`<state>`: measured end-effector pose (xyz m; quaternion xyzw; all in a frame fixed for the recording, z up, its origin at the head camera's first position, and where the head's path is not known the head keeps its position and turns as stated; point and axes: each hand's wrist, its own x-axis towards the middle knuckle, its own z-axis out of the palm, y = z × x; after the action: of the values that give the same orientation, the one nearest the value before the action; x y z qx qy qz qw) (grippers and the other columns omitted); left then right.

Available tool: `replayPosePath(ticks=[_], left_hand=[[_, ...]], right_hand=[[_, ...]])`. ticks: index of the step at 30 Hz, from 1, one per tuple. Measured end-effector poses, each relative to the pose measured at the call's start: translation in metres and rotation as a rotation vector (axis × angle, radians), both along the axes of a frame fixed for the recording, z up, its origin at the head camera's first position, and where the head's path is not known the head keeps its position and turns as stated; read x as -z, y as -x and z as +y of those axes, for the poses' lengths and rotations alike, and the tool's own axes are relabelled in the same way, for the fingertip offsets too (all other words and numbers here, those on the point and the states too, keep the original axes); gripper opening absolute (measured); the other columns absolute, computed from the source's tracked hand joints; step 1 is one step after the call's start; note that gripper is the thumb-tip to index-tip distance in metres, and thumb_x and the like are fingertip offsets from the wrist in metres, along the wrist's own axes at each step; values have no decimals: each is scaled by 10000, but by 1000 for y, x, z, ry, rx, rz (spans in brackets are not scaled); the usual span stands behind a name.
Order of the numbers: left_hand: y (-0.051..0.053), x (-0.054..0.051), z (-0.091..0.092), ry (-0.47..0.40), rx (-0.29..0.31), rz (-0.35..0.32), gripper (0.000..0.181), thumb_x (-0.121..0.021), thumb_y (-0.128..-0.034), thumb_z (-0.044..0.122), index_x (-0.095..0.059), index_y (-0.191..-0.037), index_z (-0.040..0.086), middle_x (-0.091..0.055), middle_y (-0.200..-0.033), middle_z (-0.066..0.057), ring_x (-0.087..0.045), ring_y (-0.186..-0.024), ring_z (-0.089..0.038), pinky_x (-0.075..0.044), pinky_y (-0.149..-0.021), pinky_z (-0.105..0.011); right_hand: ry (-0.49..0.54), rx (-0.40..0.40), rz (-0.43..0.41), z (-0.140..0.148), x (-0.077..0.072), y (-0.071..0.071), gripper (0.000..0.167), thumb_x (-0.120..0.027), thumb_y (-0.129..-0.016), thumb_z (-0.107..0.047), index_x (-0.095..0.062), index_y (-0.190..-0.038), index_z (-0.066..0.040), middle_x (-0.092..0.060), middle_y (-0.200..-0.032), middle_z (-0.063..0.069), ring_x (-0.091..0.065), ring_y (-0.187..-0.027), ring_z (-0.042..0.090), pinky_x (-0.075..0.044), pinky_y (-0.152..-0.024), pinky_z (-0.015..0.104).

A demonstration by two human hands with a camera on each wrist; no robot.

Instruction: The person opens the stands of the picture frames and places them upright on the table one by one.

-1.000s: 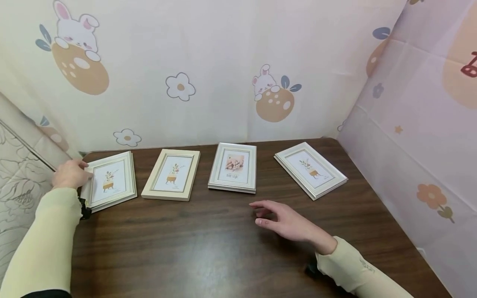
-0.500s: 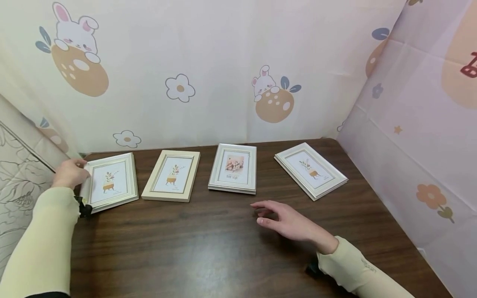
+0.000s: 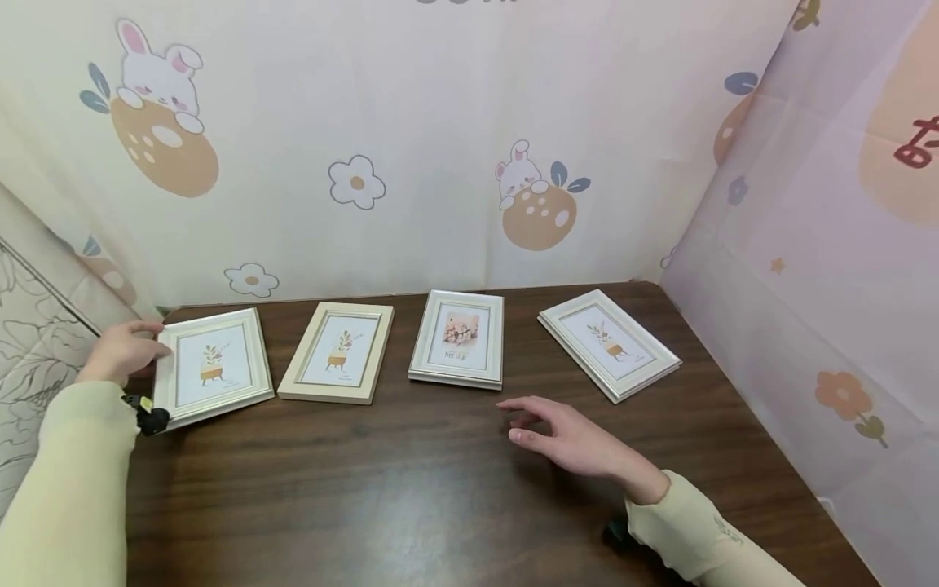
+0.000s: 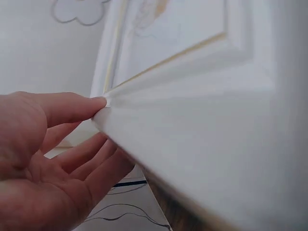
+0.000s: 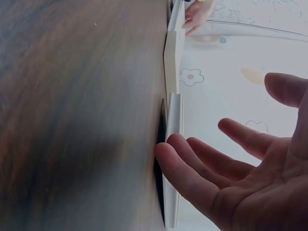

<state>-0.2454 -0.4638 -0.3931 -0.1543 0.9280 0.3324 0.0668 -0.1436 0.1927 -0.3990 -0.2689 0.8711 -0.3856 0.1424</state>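
Shiny, stripy brown wood table [image 3: 411, 489]. Behind, thin white cloth [image 3: 425, 122] with bunnies and flowers; to the right, pinkish cloth [image 3: 792, 196]. At the table's far side, smooth, flat frames in a row: white left frame [image 3: 213, 367], cream frame [image 3: 337, 355], white middle frame [image 3: 456, 341], slanted white frame [image 3: 609, 346]. Edge of the left one pinched between thumb and fingers of the left hand [image 3: 121, 350]. Right hand [image 3: 568, 436] above the table, empty, fingers loosely spread. Left hand a bit further left than a second ago; other frames in the same spots.

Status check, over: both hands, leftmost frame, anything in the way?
Left hand grips leftmost frame by its left edge. Right hand holds nothing. Leftmost frame face up; cream frame close on its right.
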Motion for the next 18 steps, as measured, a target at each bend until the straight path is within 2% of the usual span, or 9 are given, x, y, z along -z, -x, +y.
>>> replayPosePath(ticks=[4,7,12,18], left_hand=[[-4,-2,-8,-79,29,-1,752,-607,-951,165,-188,-1504,-126,-329,-1348,-453,-668,-878,-320,-562,-697,-440],[-7,-5,-10,-125,30,20,791,-628,-944,149,-151,-1521,-107,-331,-1365,-456,-686,-778,-210,-582,-689,-403],[-13,-13,-5,-161,24,79,826,-630,-937,99,-94,-1540,-81,-321,-1392,-462,-676,-733,-138,-590,-675,-379],[-22,-24,0,-164,56,124,810,-599,-957,51,-51,-1542,-71,-310,-1376,-480,-643,-726,-83,-593,-669,-370]], right_hand=[[-4,6,3,3,-1,0,472,-570,-1021,-362,-522,-1423,-119,-568,-1384,83,-612,-1154,226,-483,-938,505],[5,24,7,5,-3,2,468,-579,-1019,-342,-523,-1420,-110,-568,-1385,102,-611,-1159,244,-480,-941,530],[10,50,18,9,-8,5,462,-588,-1013,-348,-530,-1415,-129,-570,-1385,91,-607,-1166,258,-472,-949,548],[-13,68,26,15,-11,5,488,-572,-1010,-415,-536,-1413,-144,-565,-1394,53,-605,-1164,228,-475,-947,540]])
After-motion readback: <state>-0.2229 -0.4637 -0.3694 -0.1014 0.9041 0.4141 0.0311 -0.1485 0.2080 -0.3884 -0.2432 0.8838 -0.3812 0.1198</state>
